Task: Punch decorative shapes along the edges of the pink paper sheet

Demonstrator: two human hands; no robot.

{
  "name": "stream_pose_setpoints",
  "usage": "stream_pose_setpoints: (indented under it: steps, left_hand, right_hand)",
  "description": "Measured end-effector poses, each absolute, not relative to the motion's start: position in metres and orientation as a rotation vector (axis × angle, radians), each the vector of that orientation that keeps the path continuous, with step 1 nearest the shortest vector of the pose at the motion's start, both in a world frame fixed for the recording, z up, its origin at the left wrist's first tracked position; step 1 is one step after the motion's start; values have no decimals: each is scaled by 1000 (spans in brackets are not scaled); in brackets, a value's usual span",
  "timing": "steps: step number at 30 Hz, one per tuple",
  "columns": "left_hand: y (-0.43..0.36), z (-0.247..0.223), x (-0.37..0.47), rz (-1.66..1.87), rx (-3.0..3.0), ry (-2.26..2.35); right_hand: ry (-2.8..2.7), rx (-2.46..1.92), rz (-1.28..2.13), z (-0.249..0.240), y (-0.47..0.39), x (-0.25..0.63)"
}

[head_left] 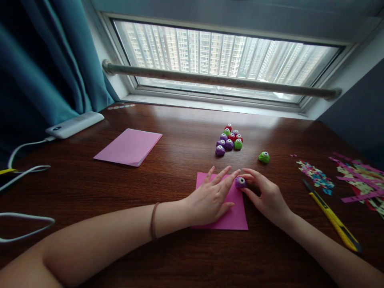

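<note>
A pink sheet of paper [237,214] lies on the dark wooden table in front of me. My left hand [211,198] rests flat on it with the fingers spread. At the sheet's right edge, my right hand [267,196] grips a purple craft punch [241,183] between thumb and fingers. A dark star shape shows on the punch's white top. The left fingertips come close to the punch; whether they touch it I cannot tell. Beyond my right hand stands a single green craft punch [264,157].
Several purple, green and red punches [229,143] cluster farther back. A stack of pink paper [129,147] lies left, near a white power bank [76,125] with a cable. On the right are small paper cutouts [316,176], a yellow utility knife [333,216] and punched paper strips [360,182].
</note>
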State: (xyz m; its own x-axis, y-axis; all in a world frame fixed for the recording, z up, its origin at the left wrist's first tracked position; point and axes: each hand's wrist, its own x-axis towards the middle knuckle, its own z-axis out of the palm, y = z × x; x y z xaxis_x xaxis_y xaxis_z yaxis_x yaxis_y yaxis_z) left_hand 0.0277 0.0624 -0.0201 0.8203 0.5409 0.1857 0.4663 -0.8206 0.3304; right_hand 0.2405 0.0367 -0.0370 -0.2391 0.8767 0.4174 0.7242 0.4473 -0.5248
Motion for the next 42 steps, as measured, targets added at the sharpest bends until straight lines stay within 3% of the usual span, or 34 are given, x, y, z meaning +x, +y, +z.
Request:
stream_pose_setpoints:
  steps: [10, 17, 22, 29, 42]
  left_hand:
    - [64, -22, 27, 367, 2756, 786]
    - [64, -22, 25, 339, 2756, 767]
    - [63, -21, 24, 327, 2802, 768]
    - [63, -20, 25, 310, 2827, 778]
    - [63, -19, 25, 310, 2827, 774]
  right_hand:
    - [-1694, -1572, 251, -39, 63, 270]
    - [-1743, -1717, 21, -47, 77, 292]
    - [-1847, -1521, -293, -35, 69, 279]
    - [-2265, -1006, 194, -21, 47, 255]
    - [-2412, -1058, -21, -20, 48, 257]
